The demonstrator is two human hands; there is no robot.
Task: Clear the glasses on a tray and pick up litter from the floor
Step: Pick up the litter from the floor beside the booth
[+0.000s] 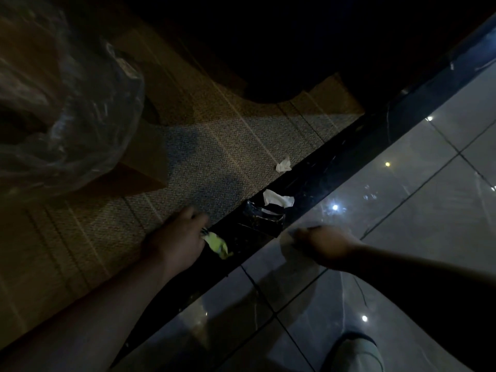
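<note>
My left hand [178, 237] reaches down over the carpet's edge, its fingers closed on a yellow-green wrapper [218, 244] that lies on the black floor strip. My right hand [323, 244] hovers low over the glossy tiles, fingers curled around something pale and blurred; what it is cannot be made out. A dark shiny wrapper [264, 217] lies on the black strip between the hands, with a white crumpled tissue [277, 200] on it. A second white tissue [283, 165] lies further off at the carpet's edge.
A clear plastic bag [67, 103] hangs at the upper left. Woven carpet [204, 146] covers the left; glossy grey tiles [402, 197] cover the right. Dark furniture [268, 49] looms at the top. My shoe [354, 353] stands on the tiles below.
</note>
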